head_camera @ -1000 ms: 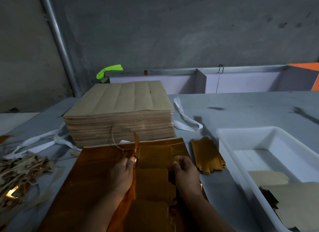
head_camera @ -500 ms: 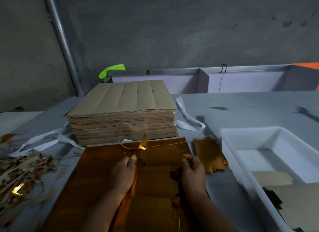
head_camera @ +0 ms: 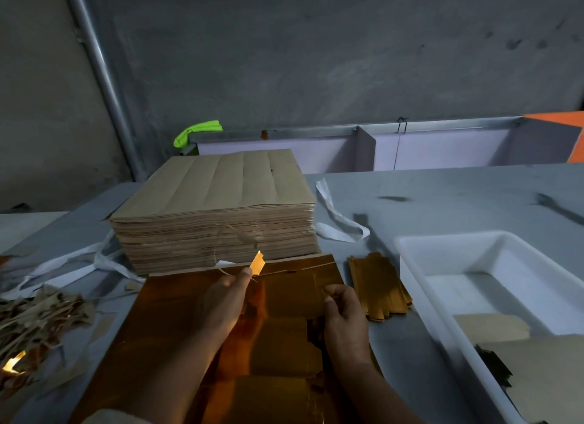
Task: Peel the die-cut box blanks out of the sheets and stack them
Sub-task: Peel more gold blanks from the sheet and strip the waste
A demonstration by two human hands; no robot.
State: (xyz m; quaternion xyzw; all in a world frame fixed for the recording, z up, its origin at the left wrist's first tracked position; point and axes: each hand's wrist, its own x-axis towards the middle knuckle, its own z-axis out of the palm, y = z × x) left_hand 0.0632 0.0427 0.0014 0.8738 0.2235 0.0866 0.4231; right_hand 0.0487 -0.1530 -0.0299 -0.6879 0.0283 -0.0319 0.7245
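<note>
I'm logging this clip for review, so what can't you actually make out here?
Head view:
gold sheet: near edge cut off at the bottom; cut lines hidden under left hand and right hand.
Right hand's grip: blank or waste border, unclear.
stack of blanks: too blurred to count.
white tub: right part cut off; dark piece inside too dim.

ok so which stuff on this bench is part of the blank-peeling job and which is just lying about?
Job: gold sheet; left hand pinching a gold scrap; right hand gripping the sheet's edge; stack of peeled gold blanks; pile of brown sheets; scrap heap.
Lying about: white straps; white tub; green cloth.
</note>
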